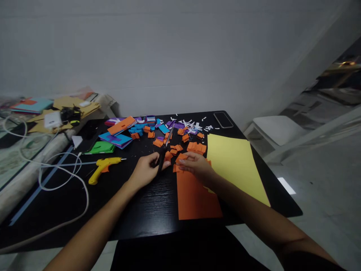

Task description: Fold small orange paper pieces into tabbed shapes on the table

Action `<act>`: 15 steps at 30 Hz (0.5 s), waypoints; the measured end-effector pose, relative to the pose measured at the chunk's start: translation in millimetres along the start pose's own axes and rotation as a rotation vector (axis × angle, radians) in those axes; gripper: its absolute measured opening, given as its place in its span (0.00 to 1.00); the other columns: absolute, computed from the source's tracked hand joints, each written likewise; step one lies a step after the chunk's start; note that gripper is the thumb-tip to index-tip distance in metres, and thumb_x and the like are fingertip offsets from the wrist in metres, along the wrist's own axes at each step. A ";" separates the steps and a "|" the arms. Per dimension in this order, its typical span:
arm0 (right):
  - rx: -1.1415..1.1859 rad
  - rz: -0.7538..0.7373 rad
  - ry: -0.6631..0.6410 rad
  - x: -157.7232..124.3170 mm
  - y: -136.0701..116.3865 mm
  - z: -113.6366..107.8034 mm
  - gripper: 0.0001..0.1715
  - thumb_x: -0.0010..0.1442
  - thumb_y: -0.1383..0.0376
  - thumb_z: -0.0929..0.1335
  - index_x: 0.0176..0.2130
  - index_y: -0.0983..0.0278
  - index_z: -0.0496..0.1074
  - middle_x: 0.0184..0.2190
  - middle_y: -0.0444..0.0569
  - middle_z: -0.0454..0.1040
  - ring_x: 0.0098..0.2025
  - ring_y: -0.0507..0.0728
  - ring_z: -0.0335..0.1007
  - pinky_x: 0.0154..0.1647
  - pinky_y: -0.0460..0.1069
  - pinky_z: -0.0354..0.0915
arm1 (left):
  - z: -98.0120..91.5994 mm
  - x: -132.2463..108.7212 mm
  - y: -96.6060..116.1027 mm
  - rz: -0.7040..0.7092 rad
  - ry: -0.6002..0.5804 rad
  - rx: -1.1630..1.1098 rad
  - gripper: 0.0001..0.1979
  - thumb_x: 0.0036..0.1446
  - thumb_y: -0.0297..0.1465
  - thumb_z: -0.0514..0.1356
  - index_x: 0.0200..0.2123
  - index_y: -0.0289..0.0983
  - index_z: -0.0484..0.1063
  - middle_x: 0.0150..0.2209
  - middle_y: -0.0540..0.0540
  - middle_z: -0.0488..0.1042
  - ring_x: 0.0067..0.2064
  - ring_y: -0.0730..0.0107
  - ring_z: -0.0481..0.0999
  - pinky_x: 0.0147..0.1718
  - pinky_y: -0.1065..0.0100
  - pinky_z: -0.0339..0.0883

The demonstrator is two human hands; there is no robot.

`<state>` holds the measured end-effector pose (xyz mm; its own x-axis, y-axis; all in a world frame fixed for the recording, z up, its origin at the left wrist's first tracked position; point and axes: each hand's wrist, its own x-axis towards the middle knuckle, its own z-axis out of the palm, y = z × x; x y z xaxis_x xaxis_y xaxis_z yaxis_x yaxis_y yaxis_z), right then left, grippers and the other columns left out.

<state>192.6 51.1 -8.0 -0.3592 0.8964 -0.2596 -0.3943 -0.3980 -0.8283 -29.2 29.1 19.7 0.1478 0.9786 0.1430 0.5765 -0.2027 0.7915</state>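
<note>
In the head view, my left hand (145, 170) is closed around the black handles of a pair of scissors (163, 151), whose blades point away from me. My right hand (197, 165) pinches a small orange paper piece (181, 158) above the top end of an orange sheet (198, 201). Several folded orange paper bits (196, 148) lie just beyond my fingers. A stack of yellow paper (235, 162) lies to the right, partly beneath my right forearm.
A yellow glue gun (103, 168) lies left, near a white cable (84, 192). Behind are blue folded papers (120, 140), green papers (101, 147), white scraps (190, 124) and a phone (223, 119). A white stool (270, 130) stands right of the black table (143, 218).
</note>
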 end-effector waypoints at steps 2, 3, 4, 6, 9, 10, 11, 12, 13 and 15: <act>0.001 -0.059 0.057 0.1 -2.5 0.6 0.28 0.38 0.61 0.84 0.37 0.62 0.74 0.31 0.45 0.81 0.39 0.58 0.81 0.46 0.53 0.76 | -4.2 -0.7 4.4 0.043 -0.041 0.176 0.18 0.55 0.45 0.65 0.28 0.37 0.68 0.25 0.52 0.69 0.28 0.70 0.66 0.29 0.70 0.57; -0.009 -0.081 0.073 -0.5 -4.0 1.1 0.29 0.39 0.61 0.84 0.39 0.62 0.74 0.32 0.46 0.81 0.39 0.58 0.82 0.47 0.54 0.76 | -5.5 -1.0 6.5 0.051 -0.047 0.215 0.18 0.57 0.45 0.64 0.29 0.38 0.66 0.26 0.52 0.68 0.28 0.70 0.66 0.28 0.70 0.56; -0.025 -0.108 0.084 -1.3 -5.5 1.6 0.30 0.40 0.61 0.83 0.41 0.62 0.74 0.33 0.46 0.81 0.39 0.59 0.82 0.47 0.55 0.76 | -6.1 -1.2 8.2 0.054 -0.061 0.246 0.18 0.58 0.46 0.62 0.29 0.38 0.66 0.26 0.52 0.68 0.28 0.69 0.66 0.28 0.69 0.56; -0.057 -0.171 0.101 -2.9 -7.8 2.0 0.30 0.42 0.61 0.83 0.43 0.61 0.73 0.33 0.45 0.81 0.40 0.59 0.82 0.47 0.55 0.77 | -5.8 -1.0 9.9 0.049 -0.090 0.303 0.18 0.60 0.47 0.60 0.29 0.39 0.64 0.26 0.51 0.69 0.28 0.68 0.68 0.29 0.69 0.56; -0.086 -0.244 0.123 -3.2 -9.2 1.3 0.26 0.42 0.60 0.82 0.38 0.60 0.73 0.31 0.43 0.80 0.39 0.58 0.82 0.48 0.57 0.77 | -3.6 -0.1 9.5 0.039 -0.152 0.405 0.19 0.61 0.47 0.59 0.27 0.40 0.62 0.25 0.51 0.69 0.28 0.65 0.69 0.30 0.67 0.55; -0.089 -0.253 0.126 -2.8 -9.4 1.0 0.24 0.43 0.59 0.82 0.36 0.61 0.73 0.30 0.43 0.79 0.39 0.58 0.81 0.49 0.57 0.77 | -2.8 0.1 9.3 0.037 -0.170 0.431 0.20 0.61 0.48 0.59 0.26 0.40 0.61 0.24 0.50 0.69 0.28 0.65 0.70 0.30 0.67 0.55; -0.089 -0.257 0.127 -2.4 -9.7 0.8 0.23 0.43 0.59 0.82 0.35 0.62 0.74 0.30 0.43 0.79 0.38 0.58 0.81 0.51 0.58 0.76 | -2.0 0.1 9.2 0.036 -0.185 0.450 0.20 0.61 0.48 0.59 0.26 0.40 0.61 0.24 0.50 0.69 0.28 0.64 0.70 0.29 0.67 0.54; -0.085 -0.260 0.130 -2.0 -10.1 0.8 0.22 0.44 0.57 0.82 0.34 0.62 0.75 0.30 0.43 0.78 0.38 0.57 0.81 0.52 0.58 0.76 | -1.4 0.0 9.4 0.037 -0.196 0.462 0.21 0.61 0.49 0.58 0.26 0.40 0.62 0.24 0.50 0.70 0.28 0.63 0.71 0.29 0.67 0.54; -0.080 -0.265 0.138 -1.8 -10.7 0.9 0.21 0.44 0.56 0.81 0.33 0.63 0.75 0.29 0.44 0.78 0.38 0.56 0.80 0.52 0.58 0.76 | -0.9 -0.3 9.8 0.042 -0.202 0.473 0.21 0.61 0.50 0.58 0.26 0.40 0.62 0.25 0.49 0.71 0.28 0.63 0.72 0.29 0.66 0.54; -0.068 -0.279 0.160 -1.6 -12.1 1.3 0.21 0.44 0.56 0.81 0.33 0.64 0.77 0.30 0.44 0.78 0.38 0.56 0.79 0.53 0.58 0.76 | -0.3 -1.0 11.0 0.055 -0.206 0.490 0.22 0.61 0.51 0.58 0.27 0.40 0.63 0.25 0.48 0.72 0.29 0.62 0.73 0.29 0.66 0.53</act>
<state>196.8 54.3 3.1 -0.1056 0.9905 -0.0884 -0.3991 -0.1237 -0.9085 -23.2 25.9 28.4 0.3147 0.9490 0.0185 0.8639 -0.2945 0.4087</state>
